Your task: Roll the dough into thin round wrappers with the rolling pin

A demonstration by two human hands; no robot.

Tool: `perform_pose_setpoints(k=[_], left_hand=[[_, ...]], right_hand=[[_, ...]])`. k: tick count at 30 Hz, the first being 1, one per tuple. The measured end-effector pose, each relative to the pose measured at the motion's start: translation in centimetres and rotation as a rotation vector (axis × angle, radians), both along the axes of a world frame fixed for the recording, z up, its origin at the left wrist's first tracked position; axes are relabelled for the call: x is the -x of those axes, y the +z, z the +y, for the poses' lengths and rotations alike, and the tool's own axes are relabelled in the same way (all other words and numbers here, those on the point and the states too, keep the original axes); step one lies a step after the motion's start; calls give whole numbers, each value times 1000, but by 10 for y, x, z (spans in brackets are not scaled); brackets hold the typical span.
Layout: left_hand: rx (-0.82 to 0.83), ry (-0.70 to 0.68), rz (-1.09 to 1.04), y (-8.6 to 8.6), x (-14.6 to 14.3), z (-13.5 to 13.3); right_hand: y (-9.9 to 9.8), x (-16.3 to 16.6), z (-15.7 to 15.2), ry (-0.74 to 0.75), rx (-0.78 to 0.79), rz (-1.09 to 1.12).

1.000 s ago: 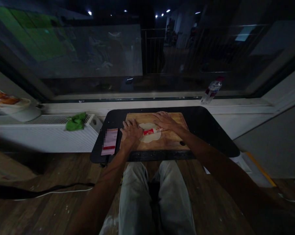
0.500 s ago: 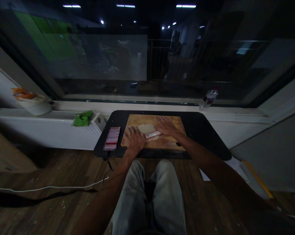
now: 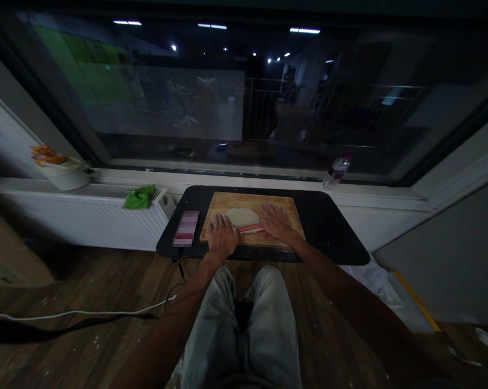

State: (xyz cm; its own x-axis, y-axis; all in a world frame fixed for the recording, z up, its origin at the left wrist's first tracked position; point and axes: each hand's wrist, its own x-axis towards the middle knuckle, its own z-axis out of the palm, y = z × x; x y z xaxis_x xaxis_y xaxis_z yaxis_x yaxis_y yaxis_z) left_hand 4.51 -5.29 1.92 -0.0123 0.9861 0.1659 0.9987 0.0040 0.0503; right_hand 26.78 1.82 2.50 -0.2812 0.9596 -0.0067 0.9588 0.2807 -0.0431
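Observation:
A flat round of pale dough [image 3: 241,216] lies on a wooden board [image 3: 289,204] set on a low black table [image 3: 332,232]. A red and white roller [image 3: 250,229] lies across the near edge of the dough. My left hand [image 3: 222,237] rests palm down on the roller's left end, fingers spread flat. My right hand [image 3: 277,222] presses flat on its right end, fingers stretched out. My legs in light trousers [image 3: 244,324] show below the table.
A phone [image 3: 186,227] lies on the table left of the board. A plastic bottle [image 3: 336,170] stands on the window sill. A green cloth [image 3: 139,197] and a white bowl [image 3: 64,173] sit on the radiator at left. Cables [image 3: 78,313] cross the wooden floor.
Both hands have drawn the roller back toward me, from the middle of the dough to its near edge. More of the dough now shows beyond the roller. The camera tilted slightly.

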Motion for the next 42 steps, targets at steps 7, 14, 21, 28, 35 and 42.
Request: perform_pose_setpoints(k=[7, 14, 21, 28, 35, 42], left_hand=[[-13, -51, 0, -2, 5, -1], [40, -72, -31, -2, 10, 28], [95, -33, -85, 9, 10, 71], [82, -30, -99, 16, 14, 99], [27, 39, -66, -2, 4, 66], [32, -15, -62, -3, -9, 32]], right_hand=[[-4, 3, -15, -74, -64, 34], [-4, 5, 7, -111, -22, 48], [5, 12, 42, -67, -18, 97], [7, 16, 72, -81, -35, 175], [-2, 15, 91, -97, 162, 133], [5, 22, 97, -43, 166, 76]])
